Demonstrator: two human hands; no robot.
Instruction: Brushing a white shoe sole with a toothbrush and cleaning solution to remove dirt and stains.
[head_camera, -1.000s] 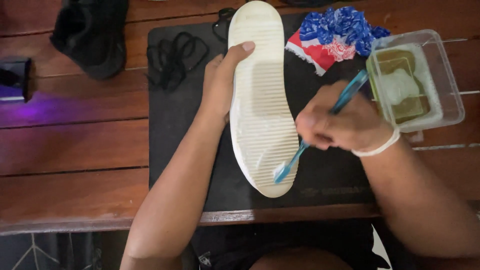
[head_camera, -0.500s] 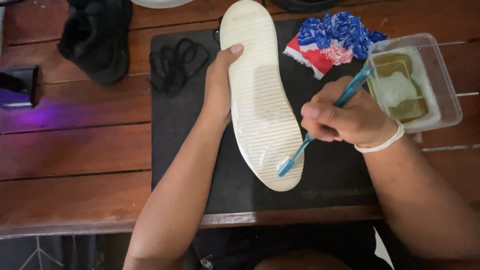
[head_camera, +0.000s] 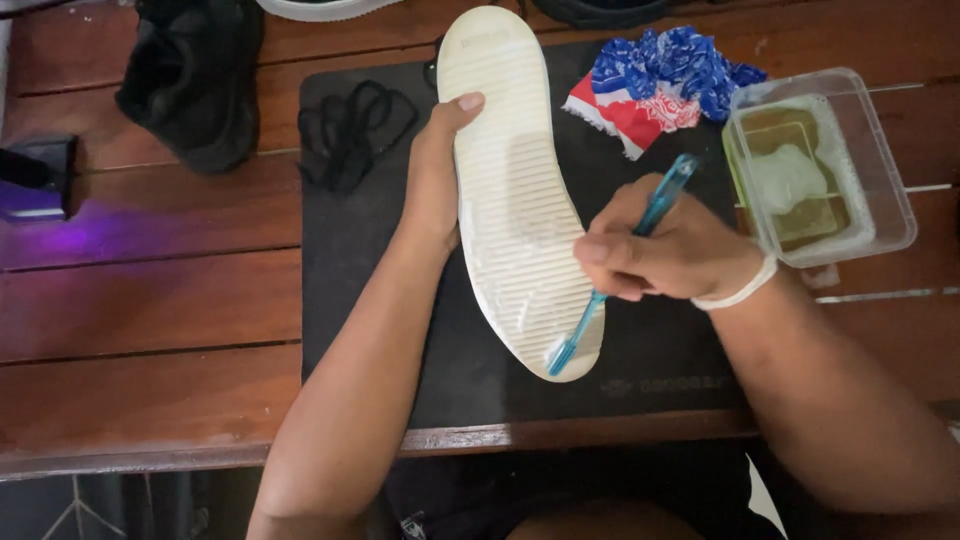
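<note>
A white ribbed shoe sole (head_camera: 515, 190) faces up on a black mat (head_camera: 370, 250), the shoe turned upside down. My left hand (head_camera: 435, 175) grips its left edge, thumb on the sole. My right hand (head_camera: 665, 250) holds a blue toothbrush (head_camera: 620, 275); its bristle end rests on the near end of the sole, where foam shows.
A clear plastic tub (head_camera: 825, 170) of soapy water stands at the right. A red, white and blue cloth (head_camera: 665, 85) lies behind it. Black laces (head_camera: 355, 130) lie on the mat, and a black shoe (head_camera: 195, 80) sits on the wooden table (head_camera: 150, 300) at back left.
The brush has slid toward the near end of the sole. The view has shifted slightly; my left hand keeps its hold on the shoe.
</note>
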